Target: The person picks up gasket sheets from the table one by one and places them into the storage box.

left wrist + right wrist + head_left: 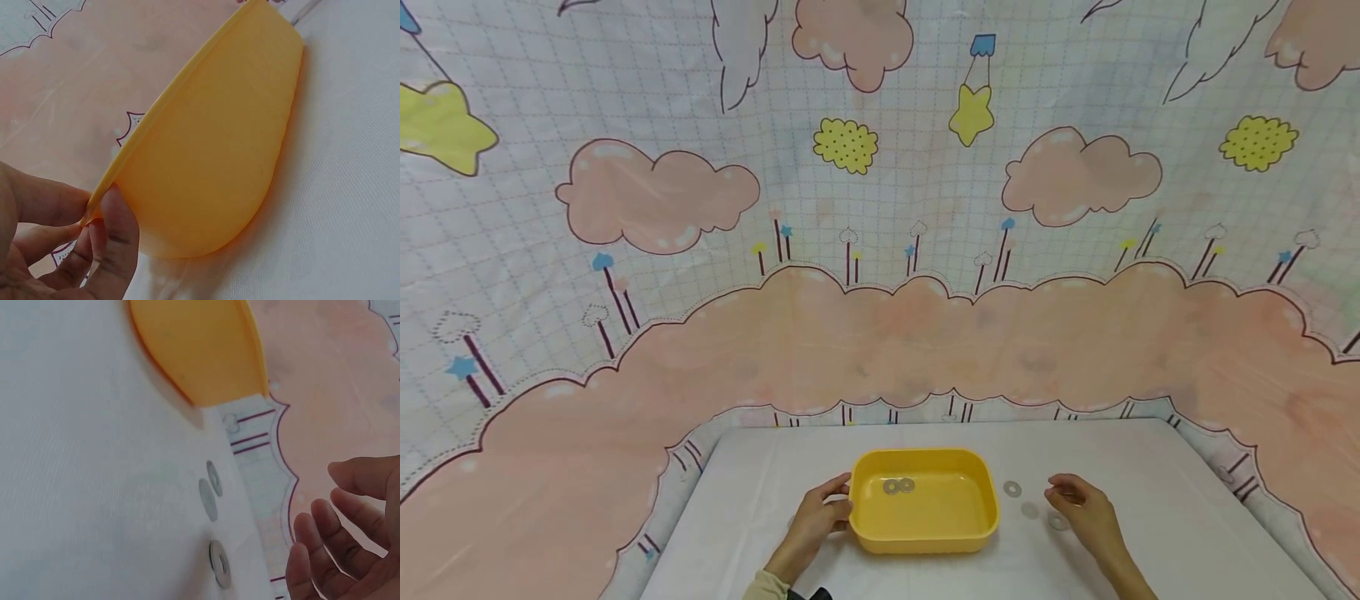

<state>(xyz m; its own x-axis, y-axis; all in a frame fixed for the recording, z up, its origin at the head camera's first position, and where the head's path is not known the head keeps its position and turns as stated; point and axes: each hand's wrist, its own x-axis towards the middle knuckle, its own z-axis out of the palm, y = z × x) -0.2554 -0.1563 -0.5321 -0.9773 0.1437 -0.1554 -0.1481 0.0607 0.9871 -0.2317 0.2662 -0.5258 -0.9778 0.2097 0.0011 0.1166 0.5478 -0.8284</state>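
Note:
My left hand pinches the left rim of a yellow plastic tray, thumb on one side and fingers on the other, as the left wrist view shows close up. Two flat grey washers lie side by side inside the tray, toward its back left. My right hand hovers to the right of the tray with loosely bent fingers and nothing between them. Close by on the table are a ring-shaped washer, a paler disc and another washer nearest the hand.
A white-covered table carries everything. Behind it hangs a cloth backdrop printed with clouds and stars. Part of a small grey piece shows at the left hand's outer side.

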